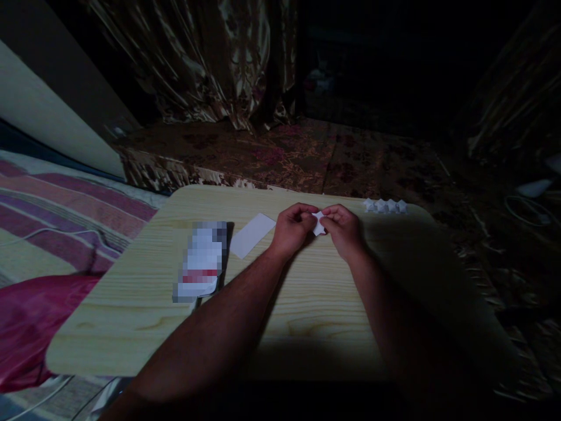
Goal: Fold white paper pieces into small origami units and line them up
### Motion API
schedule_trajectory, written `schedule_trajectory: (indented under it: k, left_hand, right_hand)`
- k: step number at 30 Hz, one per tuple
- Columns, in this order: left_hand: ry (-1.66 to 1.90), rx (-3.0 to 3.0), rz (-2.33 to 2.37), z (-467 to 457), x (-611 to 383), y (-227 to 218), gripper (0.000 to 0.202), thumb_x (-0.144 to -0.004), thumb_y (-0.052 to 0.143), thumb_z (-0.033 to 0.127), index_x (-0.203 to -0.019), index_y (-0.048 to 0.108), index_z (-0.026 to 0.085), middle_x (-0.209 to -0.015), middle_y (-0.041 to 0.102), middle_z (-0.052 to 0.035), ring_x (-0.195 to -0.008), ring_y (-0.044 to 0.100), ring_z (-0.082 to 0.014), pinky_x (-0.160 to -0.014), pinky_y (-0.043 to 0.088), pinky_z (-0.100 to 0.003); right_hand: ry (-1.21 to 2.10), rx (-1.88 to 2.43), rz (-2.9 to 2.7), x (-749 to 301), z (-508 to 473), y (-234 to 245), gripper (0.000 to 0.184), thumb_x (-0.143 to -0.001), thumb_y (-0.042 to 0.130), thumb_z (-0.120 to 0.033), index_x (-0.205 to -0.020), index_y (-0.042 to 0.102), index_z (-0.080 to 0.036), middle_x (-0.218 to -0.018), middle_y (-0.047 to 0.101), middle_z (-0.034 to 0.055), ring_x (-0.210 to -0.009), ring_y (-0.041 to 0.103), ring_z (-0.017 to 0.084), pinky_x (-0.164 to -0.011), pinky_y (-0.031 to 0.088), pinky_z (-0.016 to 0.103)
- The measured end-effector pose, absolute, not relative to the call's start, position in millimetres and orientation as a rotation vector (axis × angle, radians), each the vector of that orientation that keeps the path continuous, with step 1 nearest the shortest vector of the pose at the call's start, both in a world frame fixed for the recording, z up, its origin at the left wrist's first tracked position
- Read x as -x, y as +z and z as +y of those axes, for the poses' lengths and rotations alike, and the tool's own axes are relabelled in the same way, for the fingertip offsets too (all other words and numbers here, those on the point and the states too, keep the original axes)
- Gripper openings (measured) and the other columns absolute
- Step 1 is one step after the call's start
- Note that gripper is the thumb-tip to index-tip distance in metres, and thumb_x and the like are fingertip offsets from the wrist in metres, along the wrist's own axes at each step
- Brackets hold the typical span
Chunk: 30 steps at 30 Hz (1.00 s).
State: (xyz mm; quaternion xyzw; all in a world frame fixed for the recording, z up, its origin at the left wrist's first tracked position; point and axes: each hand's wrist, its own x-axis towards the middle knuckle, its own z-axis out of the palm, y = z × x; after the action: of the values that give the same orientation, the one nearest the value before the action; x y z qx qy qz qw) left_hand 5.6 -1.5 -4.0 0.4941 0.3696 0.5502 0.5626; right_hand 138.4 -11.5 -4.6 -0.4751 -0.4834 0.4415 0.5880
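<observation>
A small white paper star is pinched between my two hands, just above the far half of the wooden table. My left hand grips its left side with thumb and fingers closed. On the other side my right hand holds it the same way, thumb on the front. Just left of my left hand lies a flat white paper sheet. Several finished white paper stars sit in a row near the table's far right edge.
On the left of the light wooden table lies a phone-like object, its face blurred out. A striped bed and a magenta cloth border the left side. Behind stands a patterned, covered ledge below a curtain.
</observation>
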Motion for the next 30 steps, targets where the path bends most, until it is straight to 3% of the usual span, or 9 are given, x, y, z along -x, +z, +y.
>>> schedule_trajectory:
  k: [10, 23, 27, 30]
  left_hand:
    - [1.283, -0.994, 0.861, 0.4, -4.7, 1.3, 0.027, -0.070, 0.064, 0.027, -0.094, 0.067, 0.015, -0.071, 0.067, -0.0031, -0.059, 0.057, -0.0123, -0.056, 0.044, -0.024]
    - [1.274, -1.030, 0.811, 3.8, -2.6, -3.9, 0.028, -0.070, 0.064, 0.024, -0.096, 0.065, 0.015, -0.074, 0.067, -0.0038, -0.061, 0.058, -0.0129, -0.059, 0.046, -0.026]
    - [1.235, -1.137, 0.786, 2.1, -3.6, -3.2, 0.052, -0.060, 0.076, 0.018, -0.108, 0.058, 0.017, -0.077, 0.065, -0.0004, -0.065, 0.060, -0.0116, -0.066, 0.048, -0.026]
    - [1.237, -1.166, 0.794, 0.7, -4.4, -2.7, 0.059, -0.056, 0.078, 0.014, -0.111, 0.056, 0.018, -0.071, 0.061, 0.0030, -0.060, 0.058, -0.0096, -0.061, 0.047, -0.023]
  right_hand:
    - [1.063, 1.066, -0.999, -143.6, -5.7, -11.4, 0.018, -0.066, 0.064, -0.025, -0.080, 0.054, -0.020, -0.061, 0.062, -0.0039, -0.048, 0.055, 0.010, -0.045, 0.047, 0.023]
    - [1.065, 1.045, -1.005, -143.5, -6.0, -10.7, 0.017, -0.067, 0.065, -0.024, -0.079, 0.053, -0.020, -0.059, 0.061, -0.0040, -0.045, 0.055, 0.010, -0.044, 0.046, 0.023]
    - [1.086, 1.023, -0.949, -144.3, -6.1, -9.3, 0.021, -0.066, 0.067, -0.023, -0.076, 0.048, -0.021, -0.058, 0.061, -0.0054, -0.047, 0.057, 0.012, -0.045, 0.048, 0.023]
    - [1.124, 1.014, -0.942, -144.2, -7.2, -7.5, 0.021, -0.068, 0.066, -0.025, -0.074, 0.047, -0.021, -0.061, 0.063, -0.0041, -0.050, 0.060, 0.013, -0.048, 0.050, 0.025]
